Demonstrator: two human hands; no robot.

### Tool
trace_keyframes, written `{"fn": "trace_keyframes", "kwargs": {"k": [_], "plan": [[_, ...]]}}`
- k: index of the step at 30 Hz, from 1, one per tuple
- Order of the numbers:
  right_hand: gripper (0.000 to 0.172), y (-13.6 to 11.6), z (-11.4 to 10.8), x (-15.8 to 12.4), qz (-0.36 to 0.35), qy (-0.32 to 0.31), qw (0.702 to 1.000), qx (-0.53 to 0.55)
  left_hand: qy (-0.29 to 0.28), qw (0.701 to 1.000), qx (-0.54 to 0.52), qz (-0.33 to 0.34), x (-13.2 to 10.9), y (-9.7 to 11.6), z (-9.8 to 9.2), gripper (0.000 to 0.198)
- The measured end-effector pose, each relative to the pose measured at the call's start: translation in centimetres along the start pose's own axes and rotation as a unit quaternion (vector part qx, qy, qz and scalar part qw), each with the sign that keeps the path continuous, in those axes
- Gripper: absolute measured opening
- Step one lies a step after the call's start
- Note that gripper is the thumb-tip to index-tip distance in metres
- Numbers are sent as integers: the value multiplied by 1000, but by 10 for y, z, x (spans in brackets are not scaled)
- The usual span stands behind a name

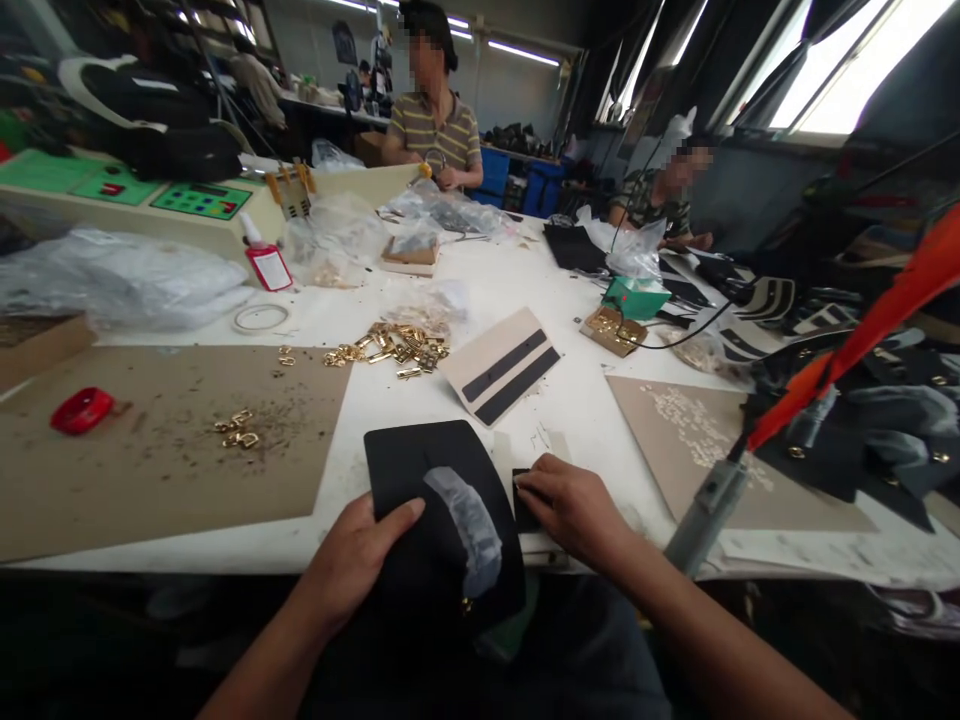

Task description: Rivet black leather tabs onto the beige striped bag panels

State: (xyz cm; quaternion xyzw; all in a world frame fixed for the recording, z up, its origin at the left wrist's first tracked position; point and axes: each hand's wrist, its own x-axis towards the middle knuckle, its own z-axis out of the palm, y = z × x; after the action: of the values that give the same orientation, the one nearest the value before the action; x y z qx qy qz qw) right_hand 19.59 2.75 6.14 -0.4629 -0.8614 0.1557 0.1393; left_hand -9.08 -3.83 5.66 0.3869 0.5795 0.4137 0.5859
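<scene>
My left hand (351,562) grips the left edge of a black leather-like panel (409,460), thumb on top. The panel is tilted over the table's front edge. A strip of clear plastic film (472,530) covers part of its face, and a small gold fitting (466,605) shows near its lower end. Just right of the panel, my right hand (574,508) has its fingers pinched together above a small black piece (527,516) at the table edge. What those fingertips hold, if anything, is too small to make out.
Gold buckles (405,345) lie in a heap beyond a card with two black strips (501,370). A brown board (180,480) carries a red tape roll (82,410). An orange-wrapped tool (847,350) hangs at right. Two co-workers (431,130) sit across the table.
</scene>
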Motion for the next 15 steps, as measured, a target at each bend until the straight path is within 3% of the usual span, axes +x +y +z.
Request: {"fn": "trace_keyframes", "kwargs": {"k": [8,15], "plan": [[15,-9,1,4,73,-33,997,2,-9,1000,6,10,2,-3,-4,65],[20,-22,-4,2,86,-69,990,-83,-18,999,15,32,1,-6,-7,63]]}}
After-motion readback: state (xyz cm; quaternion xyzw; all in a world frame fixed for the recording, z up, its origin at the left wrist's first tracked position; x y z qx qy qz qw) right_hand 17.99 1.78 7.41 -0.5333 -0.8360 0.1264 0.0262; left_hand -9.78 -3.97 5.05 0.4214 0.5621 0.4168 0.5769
